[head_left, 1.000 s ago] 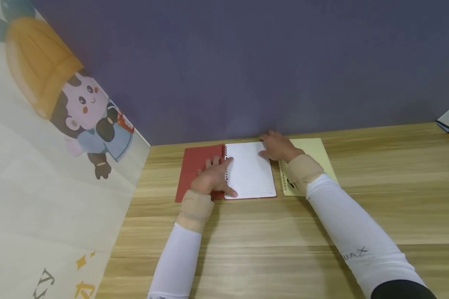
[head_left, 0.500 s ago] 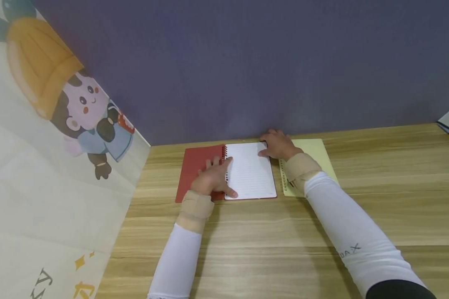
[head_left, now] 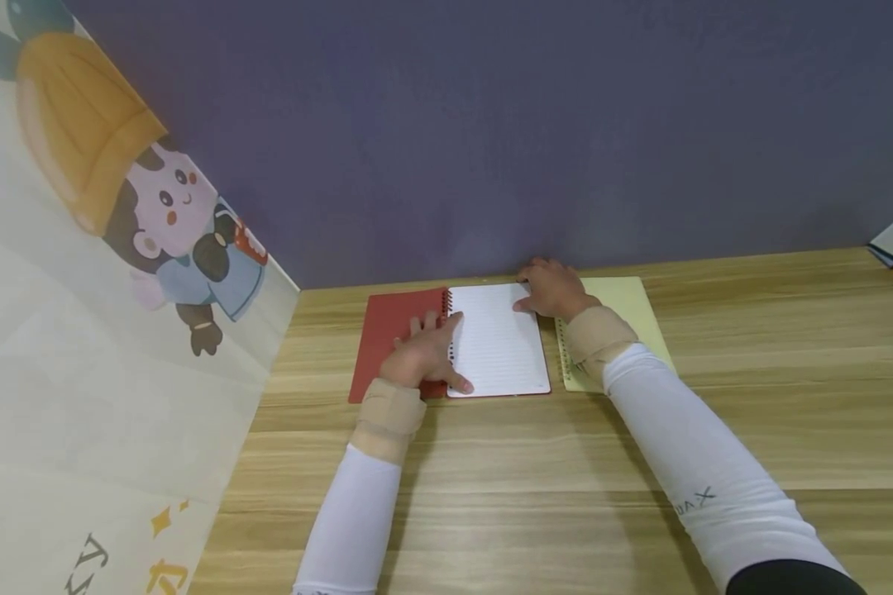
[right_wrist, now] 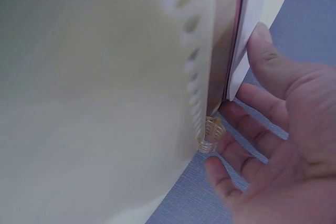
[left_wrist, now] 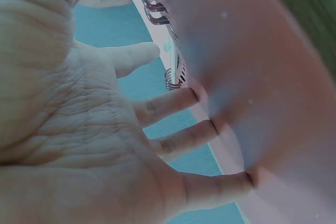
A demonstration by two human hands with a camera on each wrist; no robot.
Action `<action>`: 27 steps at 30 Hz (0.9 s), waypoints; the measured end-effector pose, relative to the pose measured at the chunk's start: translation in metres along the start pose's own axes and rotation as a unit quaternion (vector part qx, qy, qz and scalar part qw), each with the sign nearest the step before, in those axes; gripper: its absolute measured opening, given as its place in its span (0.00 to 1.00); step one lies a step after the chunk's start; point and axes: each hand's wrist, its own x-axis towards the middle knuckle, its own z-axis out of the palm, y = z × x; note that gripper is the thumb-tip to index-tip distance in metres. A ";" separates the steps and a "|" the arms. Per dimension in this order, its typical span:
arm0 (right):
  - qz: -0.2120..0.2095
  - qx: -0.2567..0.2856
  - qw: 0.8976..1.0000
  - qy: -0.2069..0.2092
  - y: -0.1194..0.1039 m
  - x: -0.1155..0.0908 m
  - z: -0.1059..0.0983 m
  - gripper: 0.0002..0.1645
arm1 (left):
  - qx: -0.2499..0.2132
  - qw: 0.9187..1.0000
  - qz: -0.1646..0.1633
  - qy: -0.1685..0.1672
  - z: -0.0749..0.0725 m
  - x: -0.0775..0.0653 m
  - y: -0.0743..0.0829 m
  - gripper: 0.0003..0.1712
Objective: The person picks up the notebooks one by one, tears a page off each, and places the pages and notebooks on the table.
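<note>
A spiral notebook (head_left: 500, 351) lies open near the back of the table, its red cover (head_left: 387, 326) folded out to the left and a white lined page on the right. My left hand (head_left: 420, 357) rests across the spiral with fingers spread; in the left wrist view its fingertips touch the red cover (left_wrist: 283, 108). At the page's upper right corner is my right hand (head_left: 556, 291). Its thumb touches the page in the right wrist view, and the other fingers (right_wrist: 252, 124) reach past the top edge, loosely extended.
A pale yellow spiral notebook (head_left: 625, 297) lies just right of the open one, partly under my right wrist. The wooden table (head_left: 506, 487) meets a dark blue-grey panel (head_left: 491, 149) behind the notebooks. A white wall with a cartoon figure (head_left: 171, 198) borders the left.
My right forearm has shifted very slightly to the left. Both hands stay in place on the notebook, which has not visibly moved.
</note>
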 end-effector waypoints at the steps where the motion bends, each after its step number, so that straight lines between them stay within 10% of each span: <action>1: -0.001 -0.002 1.000 0.002 0.000 0.000 0.000 0.37 | -0.001 1.000 0.000 0.000 0.000 0.000 0.000 0.75; 27: 0.003 -0.026 1.000 0.011 -0.002 0.001 0.002 0.38 | 0.004 1.000 0.004 -0.007 -0.002 0.000 -0.002 0.75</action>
